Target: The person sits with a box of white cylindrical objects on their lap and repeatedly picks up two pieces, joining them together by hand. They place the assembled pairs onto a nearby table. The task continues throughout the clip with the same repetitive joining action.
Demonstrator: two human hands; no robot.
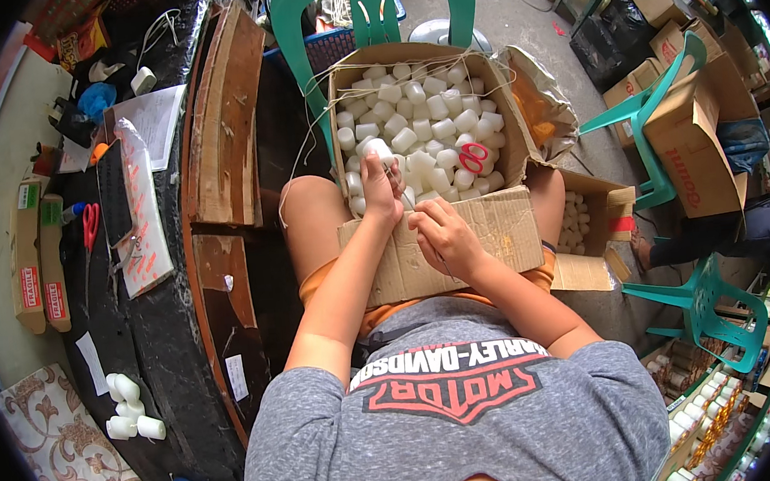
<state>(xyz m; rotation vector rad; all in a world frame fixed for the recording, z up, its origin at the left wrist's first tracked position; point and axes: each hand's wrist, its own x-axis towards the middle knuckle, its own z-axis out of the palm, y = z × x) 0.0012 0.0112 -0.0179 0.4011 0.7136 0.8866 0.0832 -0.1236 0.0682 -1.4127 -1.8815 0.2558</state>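
So there's one stubby white candle-like cylinder (pixel 378 152) up in the left hand (pixel 387 190), just above centre frame. Thumb and fingers are pinching it; its long axis seems to lean from upper left to lower right, with the lower end hidden. The right hand (pixel 444 233) has curled fingers beside it, can't tell what they're pinching.

Big open cardboard box (pixel 517 137) at upper centre is packed with similar white pieces (pixel 448 125), way too many to count, plus one pair of red-handled scissors (pixel 474 158). Smaller box (pixel 604 212) right of centre has more. About five loose cylinders (pixel 130 409) sit lower left.
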